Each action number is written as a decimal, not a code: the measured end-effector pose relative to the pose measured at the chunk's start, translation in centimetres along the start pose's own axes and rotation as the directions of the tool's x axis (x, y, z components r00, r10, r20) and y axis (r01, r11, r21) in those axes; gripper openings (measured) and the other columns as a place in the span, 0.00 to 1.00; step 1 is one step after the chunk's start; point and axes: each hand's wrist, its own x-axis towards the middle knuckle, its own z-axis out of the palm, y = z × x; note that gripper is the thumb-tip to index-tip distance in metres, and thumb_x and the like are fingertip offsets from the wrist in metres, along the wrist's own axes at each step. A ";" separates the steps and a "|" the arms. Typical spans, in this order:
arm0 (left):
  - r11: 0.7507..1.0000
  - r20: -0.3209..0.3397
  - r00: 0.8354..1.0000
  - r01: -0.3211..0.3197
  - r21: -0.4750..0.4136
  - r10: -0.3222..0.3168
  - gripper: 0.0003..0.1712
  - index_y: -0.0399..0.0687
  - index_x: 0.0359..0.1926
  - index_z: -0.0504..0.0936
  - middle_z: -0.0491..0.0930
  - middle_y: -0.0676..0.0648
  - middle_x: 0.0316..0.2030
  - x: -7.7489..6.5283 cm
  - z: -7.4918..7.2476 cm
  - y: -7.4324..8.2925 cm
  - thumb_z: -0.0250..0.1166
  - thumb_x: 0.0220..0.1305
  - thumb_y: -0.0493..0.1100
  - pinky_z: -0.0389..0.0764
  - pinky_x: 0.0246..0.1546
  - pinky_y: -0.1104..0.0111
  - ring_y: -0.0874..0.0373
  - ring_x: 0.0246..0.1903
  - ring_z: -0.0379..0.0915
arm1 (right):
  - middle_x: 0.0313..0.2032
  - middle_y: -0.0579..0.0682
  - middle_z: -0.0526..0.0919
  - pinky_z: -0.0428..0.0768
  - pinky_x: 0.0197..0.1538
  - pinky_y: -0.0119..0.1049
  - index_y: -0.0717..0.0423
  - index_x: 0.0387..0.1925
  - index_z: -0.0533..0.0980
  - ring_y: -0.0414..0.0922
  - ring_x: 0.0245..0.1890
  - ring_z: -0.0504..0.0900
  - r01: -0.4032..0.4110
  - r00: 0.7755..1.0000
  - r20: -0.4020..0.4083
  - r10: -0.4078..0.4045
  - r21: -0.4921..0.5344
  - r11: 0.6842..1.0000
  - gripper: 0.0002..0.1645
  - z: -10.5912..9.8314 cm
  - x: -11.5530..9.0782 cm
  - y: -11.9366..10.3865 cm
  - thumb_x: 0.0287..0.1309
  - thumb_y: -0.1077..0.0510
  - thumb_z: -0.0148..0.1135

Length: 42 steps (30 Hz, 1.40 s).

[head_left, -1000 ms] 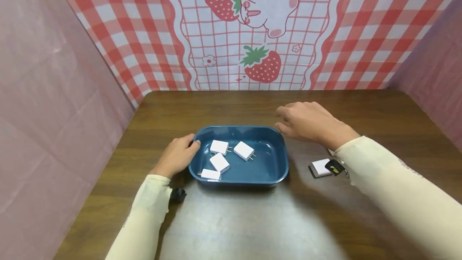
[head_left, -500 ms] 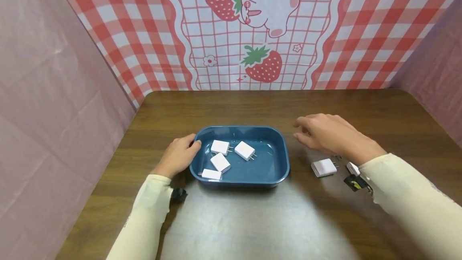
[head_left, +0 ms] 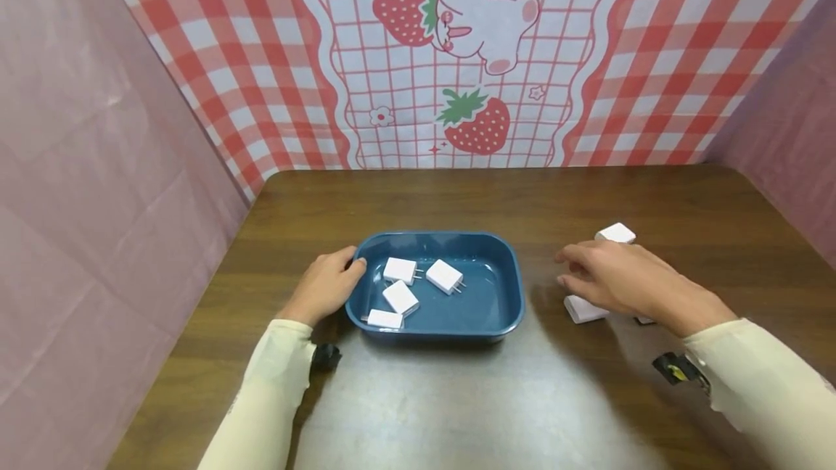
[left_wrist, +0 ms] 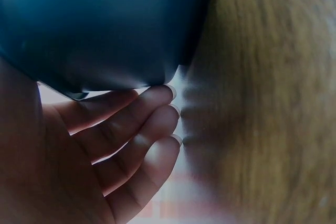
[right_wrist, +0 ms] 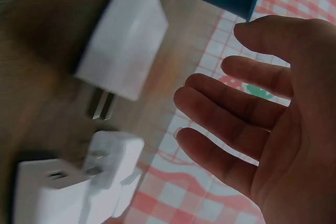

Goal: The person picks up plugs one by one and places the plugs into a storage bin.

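In the head view a blue rectangular dish [head_left: 473, 307] sits mid-table with several white charger plugs in it, including one [head_left: 445, 277] near its middle. My left hand [head_left: 324, 285] holds the dish's left end, thumb over the rim; the left wrist view shows the fingers [left_wrist: 157, 121] against its outside wall. To the right, my right hand [head_left: 620, 281] hovers over more white plugs, fingers loosely bent and holding nothing. One plug [head_left: 615, 233] shows behind the hand and another [head_left: 583, 309] partly under it. The right wrist view has a two-prong plug [right_wrist: 125, 45] nearest the fingers.
Two more white plugs lie close together in the right wrist view, one [right_wrist: 50, 195] showing its port. The brown wood table [head_left: 392, 194] ends at a red checked strawberry cloth [head_left: 261, 56]. Pink cloth [head_left: 98, 201] hangs on both sides.
My right hand has moved right, away from the dish and over the loose plugs, uncovering one behind it and partly covering others. My left hand stays on the dish.
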 end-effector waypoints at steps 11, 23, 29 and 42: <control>0.999 0.015 1.000 0.027 -0.028 -0.026 0.16 0.50 0.41 0.78 0.77 0.46 0.32 -0.3 -0.1 -0.4 0.50 0.76 0.54 0.73 0.40 0.56 0.50 0.36 0.73 | 0.42 0.50 0.84 0.81 0.39 0.52 0.55 0.49 0.81 0.43 0.35 0.82 0.003 1.000 -0.021 -0.004 -0.046 0.999 0.19 1.2 -1.5 0.7 0.60 0.51 0.69; 1.000 0.014 1.000 0.019 -0.009 -0.018 0.18 0.49 0.45 0.80 0.80 0.46 0.36 -0.3 0.1 -0.1 0.50 0.76 0.54 0.74 0.43 0.54 0.49 0.37 0.74 | 0.37 0.44 0.80 0.80 0.39 0.48 0.51 0.43 0.82 0.41 0.33 0.78 0.085 0.986 -0.136 -0.097 -0.093 0.992 0.13 2.9 -3.1 1.2 0.55 0.54 0.71; 1.000 0.006 1.000 0.007 -0.008 -0.007 0.17 0.50 0.44 0.80 0.79 0.47 0.36 -0.2 0.0 0.0 0.51 0.75 0.54 0.74 0.42 0.55 0.50 0.36 0.73 | 0.37 0.43 0.80 0.79 0.38 0.49 0.51 0.43 0.82 0.41 0.33 0.78 0.083 0.984 -0.148 -0.095 -0.086 0.993 0.13 3.2 -3.6 1.2 0.55 0.54 0.71; 1.000 0.017 1.000 0.014 -0.008 -0.014 0.18 0.48 0.47 0.80 0.80 0.46 0.39 -0.1 0.0 0.1 0.50 0.76 0.54 0.74 0.45 0.54 0.49 0.38 0.74 | 0.37 0.41 0.76 0.77 0.33 0.43 0.50 0.45 0.82 0.37 0.30 0.73 0.069 0.984 -0.159 -0.081 -0.080 0.994 0.18 4.1 -4.4 1.6 0.52 0.52 0.74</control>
